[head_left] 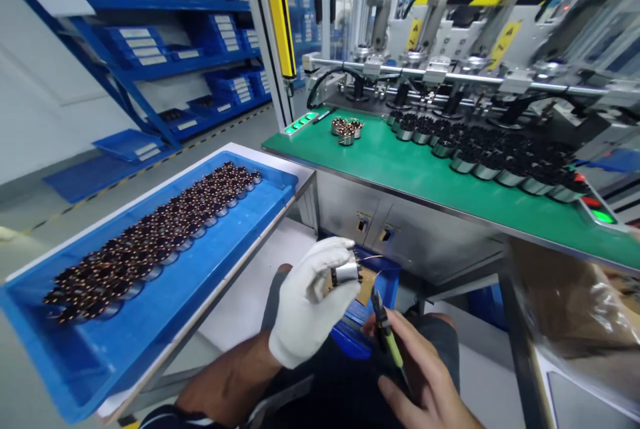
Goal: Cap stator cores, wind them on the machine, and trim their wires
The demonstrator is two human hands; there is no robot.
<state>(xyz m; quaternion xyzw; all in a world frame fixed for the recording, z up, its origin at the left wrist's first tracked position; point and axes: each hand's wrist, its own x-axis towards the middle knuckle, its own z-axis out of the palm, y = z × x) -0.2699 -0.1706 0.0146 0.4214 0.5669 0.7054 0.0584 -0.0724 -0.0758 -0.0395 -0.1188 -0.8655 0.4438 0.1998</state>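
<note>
My left hand point(313, 302), in a white glove, is closed around a small motor stator point(346, 273) with a silver metal ring and dark ends. Thin copper wire point(371, 257) sticks out from the stator's right side. Bare and ungloved, my right hand point(417, 369) grips wire cutters point(385, 329) with green and black handles. The cutters' jaws point up, just right of the loose wire; whether they touch it I cannot tell. Both hands are above my lap, in front of the green worktop.
On the left, a blue tray point(210, 252) holds many wound stators point(165, 235). The green worktop point(370, 159) carries a few copper-wound stators point(346, 130) and rows of black-topped ones point(480, 145) before a machine point(450, 42). Below my hands is a blue bin point(393, 285). A plastic-wrapped box point(565, 309) stands right.
</note>
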